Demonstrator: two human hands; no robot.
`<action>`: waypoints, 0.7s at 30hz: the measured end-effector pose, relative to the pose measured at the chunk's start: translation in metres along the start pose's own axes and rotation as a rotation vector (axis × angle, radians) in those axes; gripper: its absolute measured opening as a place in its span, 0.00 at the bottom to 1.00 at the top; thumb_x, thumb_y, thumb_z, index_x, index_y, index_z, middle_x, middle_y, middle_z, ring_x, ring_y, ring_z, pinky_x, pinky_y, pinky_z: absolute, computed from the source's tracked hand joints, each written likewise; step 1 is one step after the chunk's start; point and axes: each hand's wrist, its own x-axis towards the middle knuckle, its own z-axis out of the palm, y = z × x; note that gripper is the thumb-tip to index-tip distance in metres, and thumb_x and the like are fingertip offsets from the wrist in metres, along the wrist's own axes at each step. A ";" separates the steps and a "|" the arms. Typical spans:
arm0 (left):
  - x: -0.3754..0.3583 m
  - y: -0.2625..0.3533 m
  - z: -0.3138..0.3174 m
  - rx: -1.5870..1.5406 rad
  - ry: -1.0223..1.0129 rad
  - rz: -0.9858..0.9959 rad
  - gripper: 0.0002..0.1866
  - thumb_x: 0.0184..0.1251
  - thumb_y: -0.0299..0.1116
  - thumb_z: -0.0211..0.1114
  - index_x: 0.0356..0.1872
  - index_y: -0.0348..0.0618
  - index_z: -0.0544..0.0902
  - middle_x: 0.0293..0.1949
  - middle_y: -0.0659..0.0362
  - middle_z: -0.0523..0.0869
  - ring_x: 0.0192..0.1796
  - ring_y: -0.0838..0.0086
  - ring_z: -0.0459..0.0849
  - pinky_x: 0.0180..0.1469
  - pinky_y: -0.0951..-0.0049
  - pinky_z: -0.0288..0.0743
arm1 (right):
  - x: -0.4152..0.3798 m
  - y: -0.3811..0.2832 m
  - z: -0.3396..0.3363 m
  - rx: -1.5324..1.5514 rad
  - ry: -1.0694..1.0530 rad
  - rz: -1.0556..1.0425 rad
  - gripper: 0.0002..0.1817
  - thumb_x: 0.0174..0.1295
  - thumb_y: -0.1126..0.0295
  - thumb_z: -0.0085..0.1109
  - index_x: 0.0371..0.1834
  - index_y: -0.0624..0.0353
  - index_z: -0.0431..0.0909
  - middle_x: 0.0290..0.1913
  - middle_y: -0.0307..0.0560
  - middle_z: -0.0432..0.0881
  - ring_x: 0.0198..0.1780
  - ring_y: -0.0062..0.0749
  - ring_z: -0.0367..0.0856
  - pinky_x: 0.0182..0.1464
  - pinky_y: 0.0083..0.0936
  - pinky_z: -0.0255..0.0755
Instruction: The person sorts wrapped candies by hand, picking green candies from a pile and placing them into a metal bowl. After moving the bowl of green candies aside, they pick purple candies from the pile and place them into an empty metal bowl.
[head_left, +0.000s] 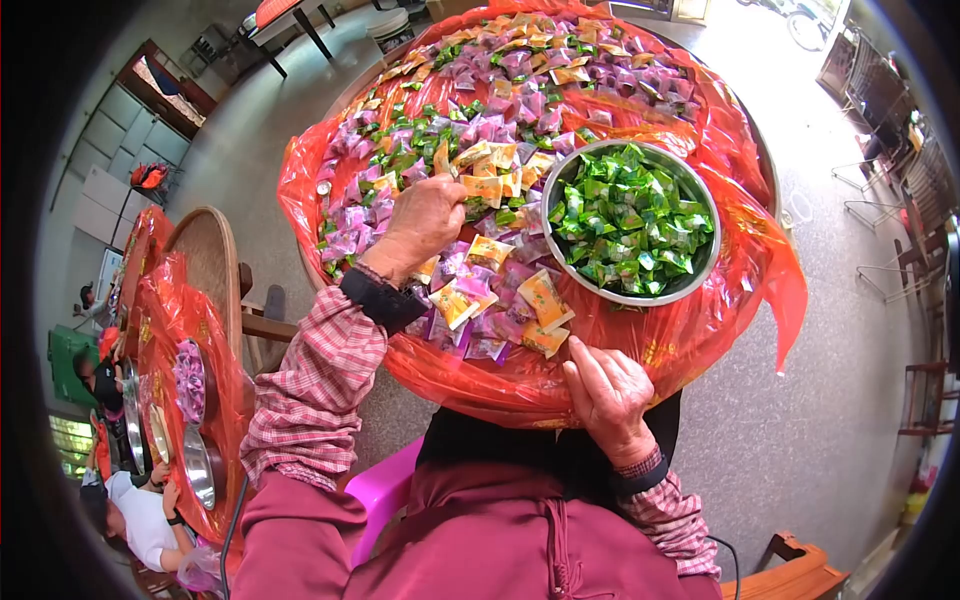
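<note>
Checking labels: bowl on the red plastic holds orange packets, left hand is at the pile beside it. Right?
Contents wrong: the head view shows green packets in the bowl, not orange. The rest stands: bowl on red plastic, left hand at the pile beside it.

head-worn camera, looking forward and steeply down, about arm's length above the tabletop (690, 345), wide round-edged view

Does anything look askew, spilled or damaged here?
Nothing looks spilled or damaged. Only the red plastic sheet looks untidy: it is rumpled, and a loose flap hangs down on the right, beyond the bowl of green packets.
</note>
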 end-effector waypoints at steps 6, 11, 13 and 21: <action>0.013 0.034 -0.033 -0.269 -0.014 0.022 0.09 0.67 0.31 0.64 0.35 0.34 0.85 0.33 0.50 0.85 0.36 0.63 0.85 0.40 0.62 0.75 | 0.000 0.000 0.000 0.002 0.004 -0.001 0.17 0.58 0.79 0.71 0.51 0.69 0.85 0.37 0.50 0.88 0.33 0.40 0.87 0.37 0.32 0.80; 0.041 0.105 -0.035 -0.587 -0.005 0.058 0.09 0.73 0.31 0.65 0.39 0.34 0.87 0.26 0.58 0.82 0.30 0.82 0.74 0.32 0.72 0.69 | -0.001 0.001 0.001 0.004 0.013 -0.007 0.17 0.58 0.79 0.72 0.51 0.69 0.85 0.37 0.50 0.88 0.33 0.39 0.87 0.37 0.32 0.79; 0.050 0.119 -0.027 -0.608 0.025 0.138 0.08 0.73 0.30 0.66 0.40 0.34 0.87 0.24 0.59 0.82 0.28 0.80 0.75 0.31 0.71 0.69 | -0.002 0.002 0.001 -0.001 0.009 -0.013 0.17 0.58 0.78 0.72 0.51 0.69 0.85 0.37 0.50 0.88 0.34 0.39 0.87 0.36 0.32 0.79; 0.004 0.152 -0.022 -0.672 -0.240 0.327 0.05 0.68 0.27 0.67 0.38 0.37 0.85 0.29 0.50 0.85 0.31 0.62 0.86 0.35 0.64 0.78 | -0.003 0.004 0.003 0.017 0.034 -0.034 0.17 0.58 0.77 0.72 0.50 0.68 0.84 0.37 0.48 0.86 0.32 0.37 0.84 0.34 0.32 0.78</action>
